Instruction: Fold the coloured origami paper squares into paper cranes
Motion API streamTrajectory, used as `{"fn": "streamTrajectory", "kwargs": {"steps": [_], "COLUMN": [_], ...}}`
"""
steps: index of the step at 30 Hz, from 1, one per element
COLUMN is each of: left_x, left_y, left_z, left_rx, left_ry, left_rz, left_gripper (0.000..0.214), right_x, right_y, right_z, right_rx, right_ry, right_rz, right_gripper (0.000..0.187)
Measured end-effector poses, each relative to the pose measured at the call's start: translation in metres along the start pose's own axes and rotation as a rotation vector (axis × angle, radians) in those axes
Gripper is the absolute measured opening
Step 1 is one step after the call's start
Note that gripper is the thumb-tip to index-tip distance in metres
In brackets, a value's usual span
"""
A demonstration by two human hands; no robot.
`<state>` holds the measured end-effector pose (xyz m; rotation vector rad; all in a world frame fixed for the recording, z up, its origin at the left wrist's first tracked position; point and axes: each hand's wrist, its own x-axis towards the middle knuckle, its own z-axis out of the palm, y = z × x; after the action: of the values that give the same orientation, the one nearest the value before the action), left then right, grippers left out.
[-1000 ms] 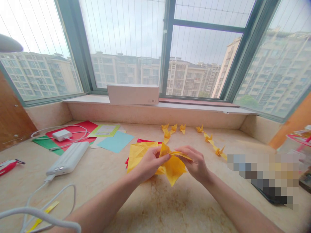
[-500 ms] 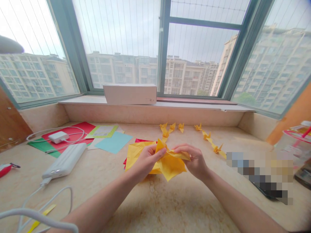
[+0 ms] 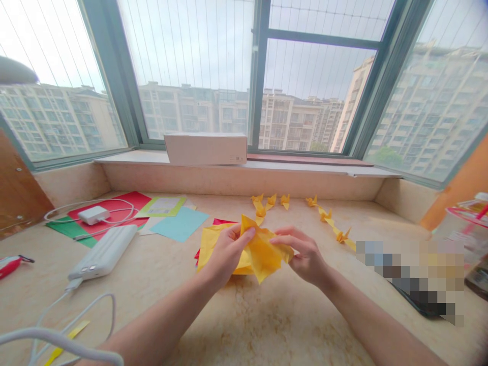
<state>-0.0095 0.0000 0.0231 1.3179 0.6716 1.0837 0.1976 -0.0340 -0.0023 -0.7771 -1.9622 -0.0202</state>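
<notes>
Spanning both hands: creased yellow paper (image 3: 263,256), lower centre of the frame; tip-to-tip axis steep, lower tip leaning right.
Left hand (image 3: 227,249): nearly closed, thumb in front, gripping the paper's left side.
Right hand (image 3: 306,254): half-curled, fingers pinching its right end.
Nearer hand: neither; both touch.
Yellow sheet (image 3: 209,241): beyond left hand.

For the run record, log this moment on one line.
left hand: holds yellow paper | right hand: holds same paper | paper cranes: beyond the hands

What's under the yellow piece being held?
More yellow paper lies below the held piece, with red paper at its edges. Part of that yellow and most red are covered; layer count unclear.
</notes>
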Motion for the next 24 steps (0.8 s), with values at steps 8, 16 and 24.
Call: {"fn": "streamTrajectory", "kwargs": {"steps": [8,16,24], "left_x": [0.003,0.004,0.009], "left_y": [0.002,0.0,-0.005], "left_z": [-0.001,-0.003,-0.005], "left_rx": [-0.132,-0.035,-0.011], "left_ry": [0.032,-0.067,-0.034], "left_rz": [0.035,-0.02,-0.027], "left_gripper": [0.04,0.039,0.036], "right_x": [0.002,0.002,0.014], "right_y": [-0.002,-0.001,0.001], "right_z": [0.004,0.006,0.012], "right_rx": [-0.143,-0.016,0.691], "right_ry": [-0.051,0.252,0.385], "right_rz": [0.015,0.452,0.826], "right_gripper": [0.041,0.028,0.039]}}
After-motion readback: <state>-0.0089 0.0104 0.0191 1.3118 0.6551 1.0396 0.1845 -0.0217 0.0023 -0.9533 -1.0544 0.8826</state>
